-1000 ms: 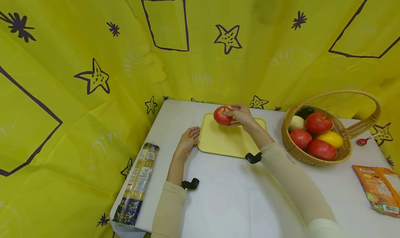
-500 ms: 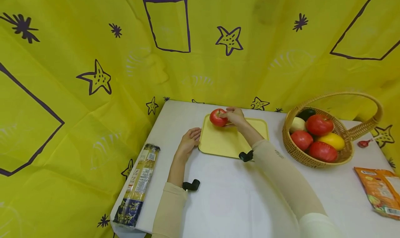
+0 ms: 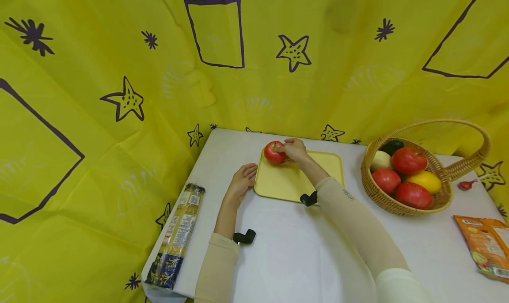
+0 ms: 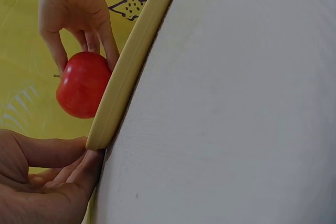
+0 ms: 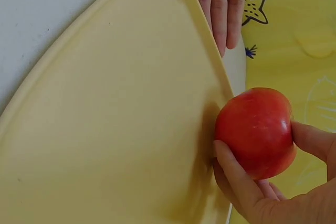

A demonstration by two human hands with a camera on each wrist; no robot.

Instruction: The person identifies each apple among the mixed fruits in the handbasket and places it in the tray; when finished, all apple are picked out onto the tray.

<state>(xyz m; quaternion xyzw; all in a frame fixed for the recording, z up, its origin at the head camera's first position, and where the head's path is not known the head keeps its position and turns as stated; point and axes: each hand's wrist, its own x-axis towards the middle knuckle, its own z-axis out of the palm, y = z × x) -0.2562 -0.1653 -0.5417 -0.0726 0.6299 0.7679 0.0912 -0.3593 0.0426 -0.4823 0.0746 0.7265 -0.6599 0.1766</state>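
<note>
A red apple (image 3: 274, 152) with a short stem is in my right hand (image 3: 295, 151), gripped between thumb and fingers. It is at the far left corner of a yellow tray (image 3: 318, 170); in the right wrist view the apple (image 5: 255, 133) casts a shadow on the tray. My left hand (image 3: 241, 182) is at the tray's left edge. Seen from the left wrist, the thumb of this hand (image 4: 47, 169) presses on the tray's rim (image 4: 118, 85) while the fingers lie against its outer side, pinching it.
A wicker basket (image 3: 371, 192) of fruit and vegetables, with a tall handle, stands on the right of the white table (image 3: 286, 250). Beyond it lies a small red bulb (image 3: 466, 185). An orange packet (image 3: 487, 245) is at the right, a long pasta packet (image 3: 176, 232) at the left edge.
My right hand has carried the apple leftward and slightly down, towards the tray's far left corner. The left hand has stayed at the tray's edge.
</note>
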